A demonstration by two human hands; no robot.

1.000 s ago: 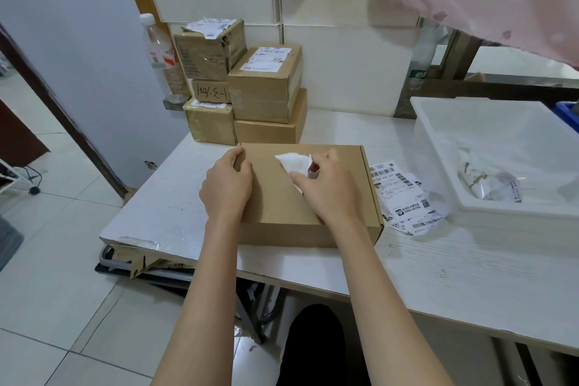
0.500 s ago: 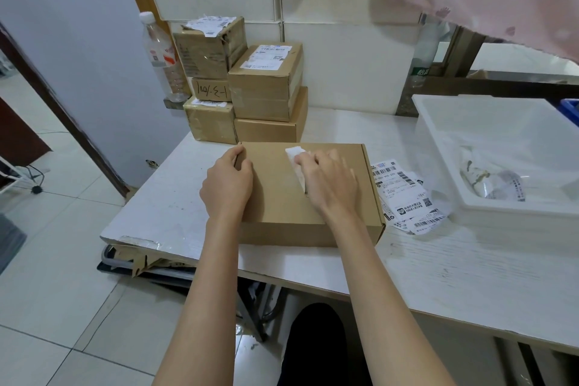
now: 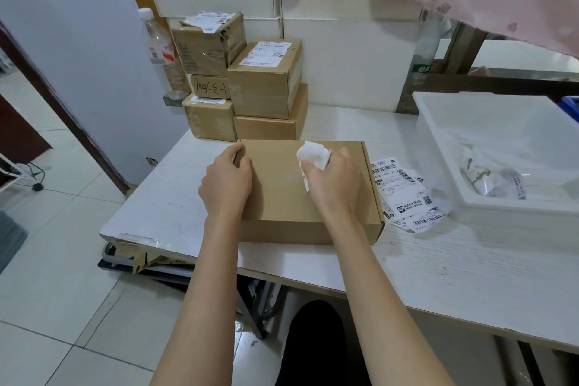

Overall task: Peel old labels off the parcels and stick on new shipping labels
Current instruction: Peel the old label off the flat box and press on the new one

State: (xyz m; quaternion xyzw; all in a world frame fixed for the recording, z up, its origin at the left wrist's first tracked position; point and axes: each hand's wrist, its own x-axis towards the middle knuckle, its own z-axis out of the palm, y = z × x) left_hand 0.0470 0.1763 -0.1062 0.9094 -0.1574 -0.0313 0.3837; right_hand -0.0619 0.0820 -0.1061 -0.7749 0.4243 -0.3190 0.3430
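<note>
Two hands on flat parcel — long axis left-right.

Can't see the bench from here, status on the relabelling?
Left hand rests on flat box, steadying it. Right hand grips crumpled white label above the lid. New labels lie right of box. Nothing in the way.
</note>
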